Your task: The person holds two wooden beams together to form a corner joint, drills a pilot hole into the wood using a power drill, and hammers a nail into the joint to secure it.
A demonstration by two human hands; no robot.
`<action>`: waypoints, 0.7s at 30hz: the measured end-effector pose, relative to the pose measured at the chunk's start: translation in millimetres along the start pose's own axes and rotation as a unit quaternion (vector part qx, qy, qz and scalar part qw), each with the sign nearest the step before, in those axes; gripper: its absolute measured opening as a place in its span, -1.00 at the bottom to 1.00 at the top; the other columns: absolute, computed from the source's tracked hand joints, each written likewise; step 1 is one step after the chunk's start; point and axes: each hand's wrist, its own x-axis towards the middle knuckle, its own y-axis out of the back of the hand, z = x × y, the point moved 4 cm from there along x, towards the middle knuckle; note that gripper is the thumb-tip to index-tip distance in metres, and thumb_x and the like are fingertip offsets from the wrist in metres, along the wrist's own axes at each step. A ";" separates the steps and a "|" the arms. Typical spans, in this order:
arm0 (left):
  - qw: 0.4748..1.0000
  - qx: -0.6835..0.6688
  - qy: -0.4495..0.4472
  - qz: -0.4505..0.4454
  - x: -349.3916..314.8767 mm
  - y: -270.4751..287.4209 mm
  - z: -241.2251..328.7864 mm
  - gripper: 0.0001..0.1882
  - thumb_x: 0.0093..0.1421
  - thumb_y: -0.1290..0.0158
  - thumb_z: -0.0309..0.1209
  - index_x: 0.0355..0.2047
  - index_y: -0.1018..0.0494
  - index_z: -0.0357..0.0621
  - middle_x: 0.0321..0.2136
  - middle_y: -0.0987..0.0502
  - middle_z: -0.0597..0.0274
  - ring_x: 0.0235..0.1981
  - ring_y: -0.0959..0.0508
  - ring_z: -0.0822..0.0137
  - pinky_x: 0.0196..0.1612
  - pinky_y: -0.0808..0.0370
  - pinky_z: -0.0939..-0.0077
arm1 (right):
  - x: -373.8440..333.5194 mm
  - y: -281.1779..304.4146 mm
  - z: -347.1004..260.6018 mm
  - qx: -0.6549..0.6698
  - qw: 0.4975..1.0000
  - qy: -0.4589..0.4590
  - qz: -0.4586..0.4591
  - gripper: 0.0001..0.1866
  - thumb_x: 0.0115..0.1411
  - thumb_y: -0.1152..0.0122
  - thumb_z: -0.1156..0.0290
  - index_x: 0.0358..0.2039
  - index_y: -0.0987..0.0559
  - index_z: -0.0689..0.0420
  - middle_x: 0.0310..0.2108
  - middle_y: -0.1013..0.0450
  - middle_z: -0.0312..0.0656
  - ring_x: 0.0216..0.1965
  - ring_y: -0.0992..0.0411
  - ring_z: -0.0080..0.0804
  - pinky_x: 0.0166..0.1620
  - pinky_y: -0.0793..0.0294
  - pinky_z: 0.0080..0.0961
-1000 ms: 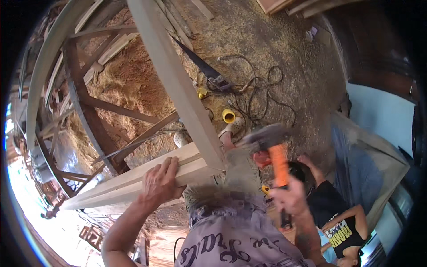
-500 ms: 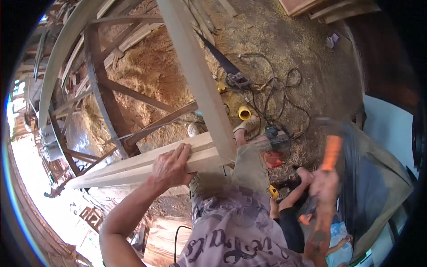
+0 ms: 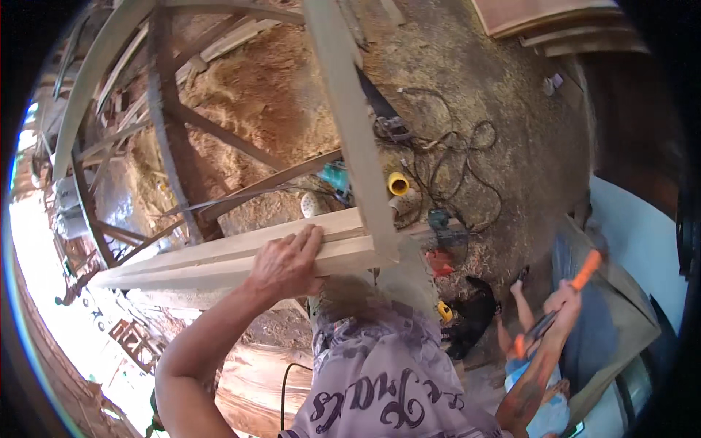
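Observation:
My left hand (image 3: 286,261) lies over the end of a long pale wooden beam (image 3: 182,261), its fingers stretched across the top and the thumb side hidden. Close to that hand, the beam meets another squared timber (image 3: 349,124) at a corner joint. Out to the right, my right hand (image 3: 562,301) is wrapped round the handle of a hammer (image 3: 586,269) with orange and black parts. The hammer is held apart from the timbers, and its head is blurred.
Dark crossed frame timbers (image 3: 171,124) stand at left over sawdust. On the floor lie a handsaw (image 3: 383,109), tangled cords (image 3: 467,168), a yellow cup-like piece (image 3: 398,184) and a teal power tool (image 3: 334,175). A person in light blue (image 3: 548,412) and a black animal (image 3: 471,321) are at lower right.
My right hand has swung the hammer outward to the right and lower, away from the joint. My left hand stays on the beam. The view has shifted slightly.

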 end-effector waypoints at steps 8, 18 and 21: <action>0.998 -0.025 0.009 -0.053 0.6 -11.1 -9.7 -0.07 -0.24 -0.38 -0.15 0.13 -0.31 -0.36 0.03 -0.52 -0.23 -0.16 -0.65 -0.07 -0.19 -0.63 0.15 | -94.9 -136.7 80.5 -0.240 0.874 -0.168 -0.389 -0.83 0.14 -0.21 0.51 -0.33 -0.38 0.12 -0.70 -0.28 -0.31 -0.77 -0.29 -0.50 -0.71 -0.31 -0.51; 1.000 0.005 -0.027 -0.007 15.7 5.3 5.0 -0.09 -0.24 -0.39 -0.17 0.10 -0.34 -0.40 0.00 -0.53 -0.22 -0.18 -0.66 -0.07 -0.21 -0.64 0.16 | -51.6 -101.0 84.9 -0.086 0.985 -0.045 -0.144 -0.88 0.17 -0.18 0.50 -0.30 -0.41 0.13 -0.65 -0.36 -0.32 -0.75 -0.32 -0.52 -0.70 -0.32 -0.48; 1.000 -0.005 -0.028 -0.005 1.1 -5.8 -0.5 -0.09 -0.25 -0.40 -0.18 0.10 -0.35 -0.40 0.01 -0.53 -0.21 -0.19 -0.66 -0.06 -0.21 -0.65 0.18 | -107.2 -141.0 78.4 -0.293 0.877 -0.115 -0.364 -0.84 0.12 -0.23 0.53 -0.34 -0.41 0.13 -0.65 -0.35 -0.34 -0.74 -0.32 -0.53 -0.68 -0.32 -0.48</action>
